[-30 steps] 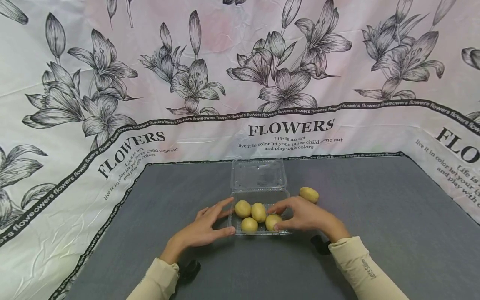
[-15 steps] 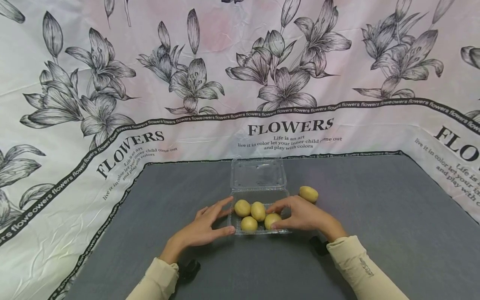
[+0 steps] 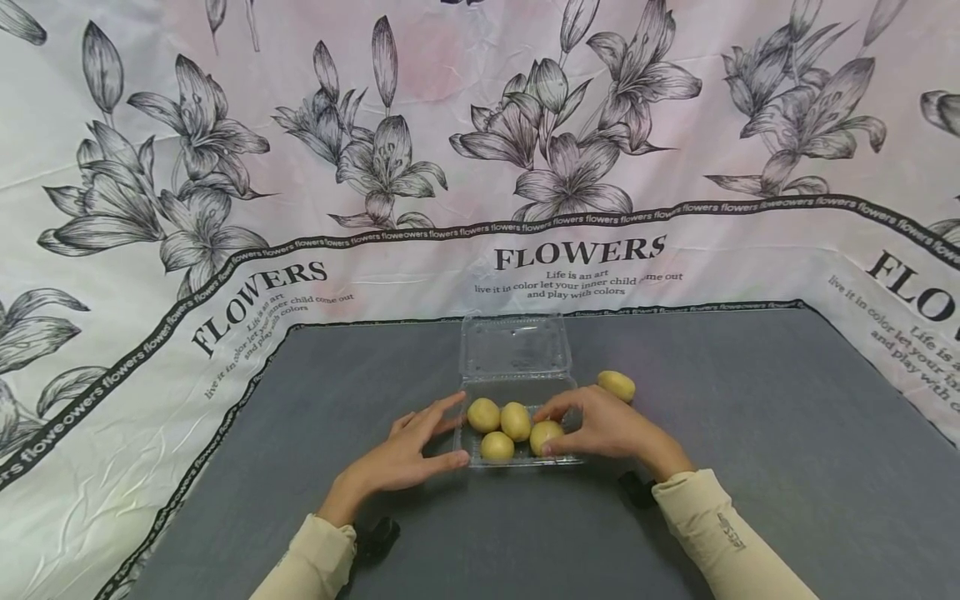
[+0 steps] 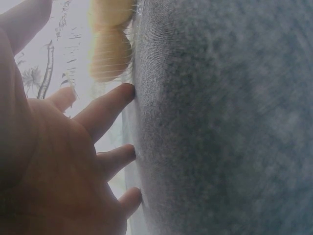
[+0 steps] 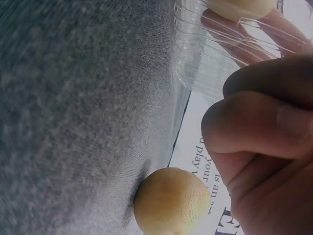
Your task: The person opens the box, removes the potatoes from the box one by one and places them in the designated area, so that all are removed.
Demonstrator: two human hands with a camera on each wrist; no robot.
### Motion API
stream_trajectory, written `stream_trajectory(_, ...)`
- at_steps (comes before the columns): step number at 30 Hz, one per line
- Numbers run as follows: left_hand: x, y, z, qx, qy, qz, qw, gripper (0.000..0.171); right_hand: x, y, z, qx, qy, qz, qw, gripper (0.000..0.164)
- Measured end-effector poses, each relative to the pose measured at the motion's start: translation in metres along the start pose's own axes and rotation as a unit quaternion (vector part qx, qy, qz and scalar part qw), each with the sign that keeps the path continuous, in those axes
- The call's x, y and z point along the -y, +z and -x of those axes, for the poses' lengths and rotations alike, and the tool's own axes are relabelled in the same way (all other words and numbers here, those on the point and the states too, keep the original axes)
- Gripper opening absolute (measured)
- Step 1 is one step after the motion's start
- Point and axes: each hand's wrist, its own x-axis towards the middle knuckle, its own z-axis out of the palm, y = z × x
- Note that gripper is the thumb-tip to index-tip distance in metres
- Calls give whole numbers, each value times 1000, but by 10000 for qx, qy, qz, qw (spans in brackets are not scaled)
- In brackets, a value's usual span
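Observation:
A clear plastic clamshell box (image 3: 517, 462) lies with its lid (image 3: 515, 348) tipped back, several yellow lemon-like fruits (image 3: 497, 447) in its base. Spread along the box's left side is my left hand (image 3: 401, 457); in the left wrist view, its fingers (image 4: 105, 112) stretch out below the fruits and grip nothing. My right hand (image 3: 611, 427) reaches over the box's right side, thumb and fingers around the rightmost yellow fruit (image 3: 545, 435). Through the clear wall in the right wrist view, fingertips (image 5: 225, 29) show against a fruit (image 5: 242, 7).
Another yellow fruit (image 3: 617, 385) lies on the grey table (image 3: 720, 367) outside the box, just behind the right hand. A white flower-printed cloth (image 3: 420, 275) hangs behind the table and along its sides.
Both hands stay nearly in place. The right hand keeps hold of the rightmost fruit, which has barely shifted. The whole view drifts very slightly.

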Motion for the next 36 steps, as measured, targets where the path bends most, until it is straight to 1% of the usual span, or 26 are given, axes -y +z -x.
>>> stream_trajectory(3, 1, 0, 0, -3, 6, 1, 10000, 84, 1, -1, 0, -66, 10, -23, 10000, 42)
stream_trajectory(9, 2, 0, 0, -38, 36, -16, 10000, 84, 3, -5, -1, -348, -6, 6, 9994, 40)
stream_trajectory(14, 2, 0, 0, -55, 38, -40, 10000, 84, 5, -10, 1, -371, 141, -235, 9989, 40)
stream_trajectory(19, 1, 0, 0, -47, 8, -40, 10000, 85, 6, -14, 3, -592, 94, -222, 9980, 39)
stream_trajectory(22, 0, 1, 0, -43, 5, -42, 10000, 85, 6, -19, 5, -747, 127, -324, 9966, 39)
stream_trajectory(26, 1, 1, 0, -42, 13, -58, 10000, 85, 4, -27, 8, -988, 249, -534, 9934, 39)
stream_trajectory(30, 1, 1, 0, -35, 16, -54, 10000, 85, 0, -38, 14, -1242, 398, -543, 9900, 39)
stream_trajectory(32, 1, 1, 0, -37, 44, -36, 10000, 85, -3, -44, 17, -1331, 515, -456, 9887, 39)
stream_trajectory(36, 1, 1, 0, -30, 38, -22, 10000, 85, -9, -54, 23, -1420, 781, -504, 9855, 41)
